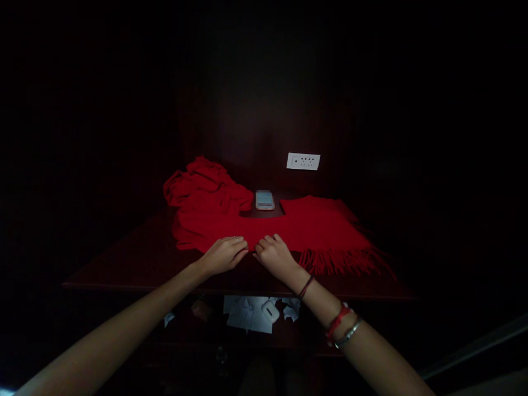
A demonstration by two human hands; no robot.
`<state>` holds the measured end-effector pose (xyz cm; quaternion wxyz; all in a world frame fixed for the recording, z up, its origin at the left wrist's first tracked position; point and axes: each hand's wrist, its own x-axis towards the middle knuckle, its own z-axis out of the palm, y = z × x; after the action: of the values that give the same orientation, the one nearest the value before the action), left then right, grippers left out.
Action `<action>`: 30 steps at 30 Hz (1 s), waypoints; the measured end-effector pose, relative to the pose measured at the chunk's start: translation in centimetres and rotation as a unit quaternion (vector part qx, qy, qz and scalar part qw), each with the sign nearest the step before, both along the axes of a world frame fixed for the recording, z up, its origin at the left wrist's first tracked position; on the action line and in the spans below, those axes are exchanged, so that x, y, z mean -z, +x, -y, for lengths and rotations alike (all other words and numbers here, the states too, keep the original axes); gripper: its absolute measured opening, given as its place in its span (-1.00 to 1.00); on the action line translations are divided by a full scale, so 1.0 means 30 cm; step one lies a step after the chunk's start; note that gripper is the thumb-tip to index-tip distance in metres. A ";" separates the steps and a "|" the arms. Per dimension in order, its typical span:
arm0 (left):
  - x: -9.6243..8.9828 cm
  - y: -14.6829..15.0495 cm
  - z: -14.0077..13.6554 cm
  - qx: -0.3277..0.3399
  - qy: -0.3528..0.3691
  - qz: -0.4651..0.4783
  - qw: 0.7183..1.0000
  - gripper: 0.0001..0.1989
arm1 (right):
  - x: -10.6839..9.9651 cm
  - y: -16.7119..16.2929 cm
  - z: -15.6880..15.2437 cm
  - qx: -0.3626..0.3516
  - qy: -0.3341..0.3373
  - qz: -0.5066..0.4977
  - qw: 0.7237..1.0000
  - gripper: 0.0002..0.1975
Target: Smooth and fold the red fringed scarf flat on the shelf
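While the bulk of the red scarf point(325, 225) lies beyond the fingers and off to either side, both hands have its near edge in a pinch at the middle stretch, close to the front of the dark tabletop point(132, 272). The left hand point(226, 254) is closed on that edge, thumb toward the wearer and fingers bent over the cloth, a thin ring point(236, 240) showing on one finger. Just beside it, with a narrow gap between them, the right hand point(275, 256) grips the same edge with curled fingers. From this grip the cloth runs leftward into a loose, crumpled heap that rises toward the back; rightward it spreads flat into a broad panel, whose fringe hangs toward the front edge of the tabletop, near the right wrist. Between heap and panel, behind the strip being held, a small pale device point(264, 200) lies on the surface, its display blurred. On the wall beyond is a white socket plate point(303, 161). The right forearm wears a dark band point(306, 287), a red bracelet point(339, 322) and a silvery bangle point(348, 333). Below the tabletop, a white case point(270, 311) rests among white papers point(249, 319).
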<state>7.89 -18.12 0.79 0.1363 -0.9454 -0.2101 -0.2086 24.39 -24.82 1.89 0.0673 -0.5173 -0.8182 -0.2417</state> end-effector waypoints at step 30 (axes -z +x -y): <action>0.010 -0.026 -0.014 -0.046 -0.028 0.012 0.999 -0.77 | -0.010 0.335 0.081 0.159 0.018 -0.044 0.986 -0.81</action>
<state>7.10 -17.70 0.49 0.1168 -0.9356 -0.2603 -0.2081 34.45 -27.24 2.20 0.0735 -0.6497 -0.7172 -0.2410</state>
